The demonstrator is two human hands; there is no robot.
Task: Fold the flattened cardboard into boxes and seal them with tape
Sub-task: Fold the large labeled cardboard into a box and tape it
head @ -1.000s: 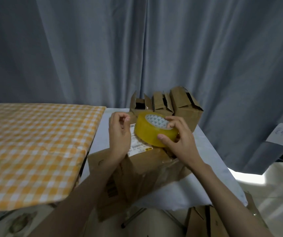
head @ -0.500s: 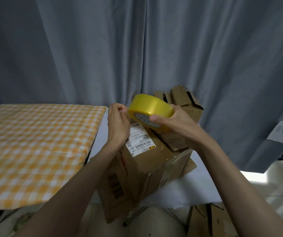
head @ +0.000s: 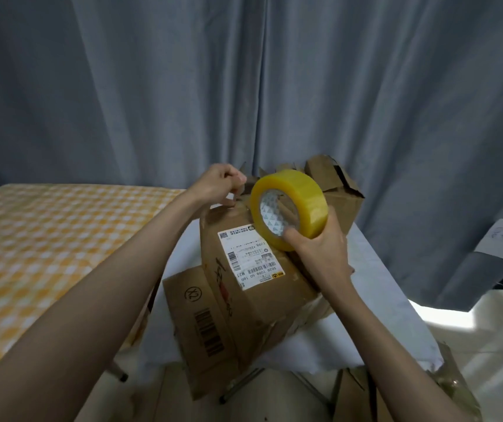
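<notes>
I've got the yellow tape roll (head: 289, 205) gripped in my right hand (head: 320, 254), left hand (head: 218, 185) pinching the tape end at the box (head: 253, 269) top edge on the table — strip could twist and stick to itself.

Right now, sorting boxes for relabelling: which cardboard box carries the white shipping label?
The front box beneath the tape roll; the boxes behind show plain cardboard.

Right hand (head: 320, 254) gripping tape roll (head: 293, 208) — left hand (head: 216, 187) pinching above box (head: 244, 287)
</notes>
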